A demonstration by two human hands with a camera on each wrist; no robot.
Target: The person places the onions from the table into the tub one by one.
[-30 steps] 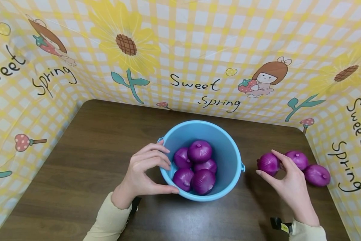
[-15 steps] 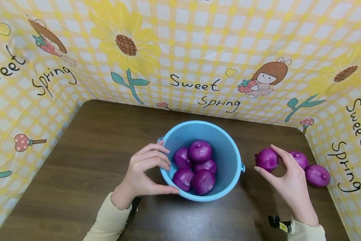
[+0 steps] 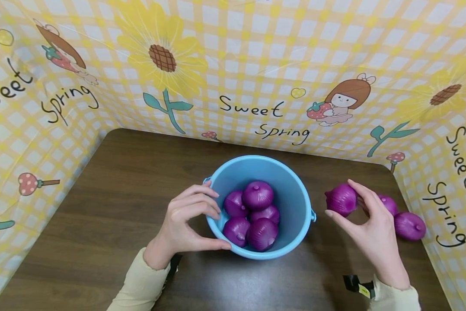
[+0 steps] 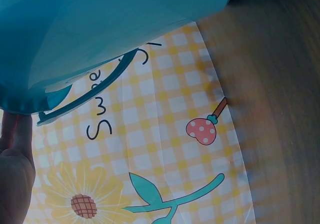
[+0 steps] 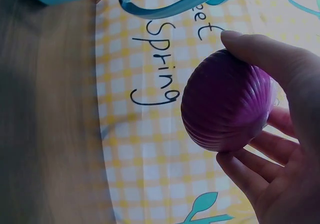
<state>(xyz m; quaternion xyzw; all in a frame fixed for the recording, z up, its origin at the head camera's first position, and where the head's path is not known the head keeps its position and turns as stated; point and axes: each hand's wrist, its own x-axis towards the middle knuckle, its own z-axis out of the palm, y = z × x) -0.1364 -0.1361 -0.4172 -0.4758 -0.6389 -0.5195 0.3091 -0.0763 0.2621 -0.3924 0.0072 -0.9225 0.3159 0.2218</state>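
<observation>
- Blue round plastic bucket [image 3: 260,256], in head view, stands on the brown wooden bench [image 3: 93,237] with five round purple onions [image 3: 258,195] inside; the left hand [image 3: 178,220] grips its rim with fingers.
- Left wrist view: curved blue handle [image 4: 102,84] hangs.
- Right wrist view: the right hand's [image 5: 307,116] fingers grasp a ribbed purple onion [image 5: 227,102], apart from bucket.

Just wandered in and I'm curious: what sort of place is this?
Perhaps a staged work booth: printed cloth lines three sides of a table bearing a bucket of purple onions.
</observation>
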